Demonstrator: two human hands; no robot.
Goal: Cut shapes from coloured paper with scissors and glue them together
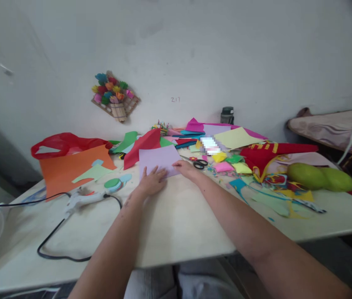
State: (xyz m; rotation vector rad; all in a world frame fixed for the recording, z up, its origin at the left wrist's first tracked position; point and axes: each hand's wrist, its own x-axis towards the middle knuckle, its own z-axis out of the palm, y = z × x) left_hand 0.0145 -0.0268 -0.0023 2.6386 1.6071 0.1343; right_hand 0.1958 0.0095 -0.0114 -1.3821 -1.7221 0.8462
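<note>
A sheet of light purple paper (158,157) lies on the table in front of me. My left hand (153,181) rests flat near its lower edge, fingers spread. With fingertips pinched together, my right hand (185,168) grips the sheet at its lower right. Black-handled scissors (200,164) are just beyond my right hand. Behind the purple sheet stands a tilted piece of red paper (144,147). Left of my left hand sits a small stack of green and blue paper circles (113,185).
A white glue gun (84,199) with a black cord lies at left beside orange paper (70,170). Paper scraps, a blurred phone (210,145), a red and yellow cloth (266,155) and green fruits (309,176) cover the right. A dark bottle (227,115) stands behind.
</note>
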